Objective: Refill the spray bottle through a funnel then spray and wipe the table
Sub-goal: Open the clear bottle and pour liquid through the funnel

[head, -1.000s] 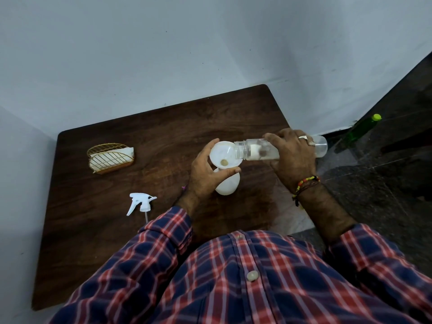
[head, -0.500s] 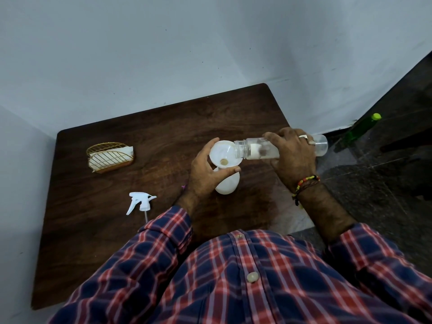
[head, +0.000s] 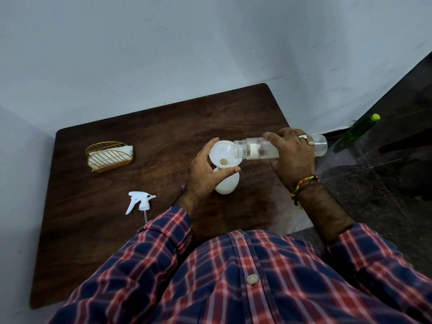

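Note:
A white spray bottle body (head: 228,185) stands on the dark wooden table (head: 117,242) with a white funnel (head: 222,155) in its neck. My left hand (head: 203,174) grips the funnel's rim and the bottle's top. My right hand (head: 292,155) holds a clear plastic bottle (head: 250,149) on its side, its open mouth over the funnel's bowl. The white trigger spray head (head: 140,202) lies loose on the table to the left, its dip tube pointing towards me.
A gold wire holder with white napkins (head: 108,156) sits at the table's back left. A green bottle with a lime cap (head: 357,130) stands on the dark floor to the right, beyond the table's edge. Pale walls close the back and left.

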The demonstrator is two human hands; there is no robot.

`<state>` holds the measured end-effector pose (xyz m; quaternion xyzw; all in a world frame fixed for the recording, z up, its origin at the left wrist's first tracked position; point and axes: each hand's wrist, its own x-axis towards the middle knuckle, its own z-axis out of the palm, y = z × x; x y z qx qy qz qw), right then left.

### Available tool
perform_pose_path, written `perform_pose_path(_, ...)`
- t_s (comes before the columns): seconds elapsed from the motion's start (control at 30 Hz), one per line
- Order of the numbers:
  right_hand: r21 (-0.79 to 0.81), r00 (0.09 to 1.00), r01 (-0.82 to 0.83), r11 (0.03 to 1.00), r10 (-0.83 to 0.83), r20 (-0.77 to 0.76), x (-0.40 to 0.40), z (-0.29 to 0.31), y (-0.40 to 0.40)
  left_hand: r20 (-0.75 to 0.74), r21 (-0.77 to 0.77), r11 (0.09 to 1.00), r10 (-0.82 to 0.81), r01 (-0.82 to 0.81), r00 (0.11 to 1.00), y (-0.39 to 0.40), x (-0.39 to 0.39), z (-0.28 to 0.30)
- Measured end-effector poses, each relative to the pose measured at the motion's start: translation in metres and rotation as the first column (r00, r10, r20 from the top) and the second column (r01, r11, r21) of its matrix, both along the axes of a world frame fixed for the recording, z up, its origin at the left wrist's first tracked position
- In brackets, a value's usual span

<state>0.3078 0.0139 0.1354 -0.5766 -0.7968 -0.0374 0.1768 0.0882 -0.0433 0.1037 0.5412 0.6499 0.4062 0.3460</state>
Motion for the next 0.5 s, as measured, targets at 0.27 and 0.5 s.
perform_pose_path(0.27, -0.011, 1.0, -0.005, 1.0, 0.005, 0.01, -0.0007, -0.0003, 0.0002, 0.002, 0.001, 1.0, 0.002, -0.002, 1.0, -0.0008, 0.0, 0.0021)
perform_pose_path(0.5, -0.014, 1.0, -0.004, 1.0, 0.004, 0.005, -0.0008, -0.0025, 0.0004, 0.002, -0.006, 1.0, -0.003, 0.003, 1.0, -0.0022, 0.0006, 0.0047)
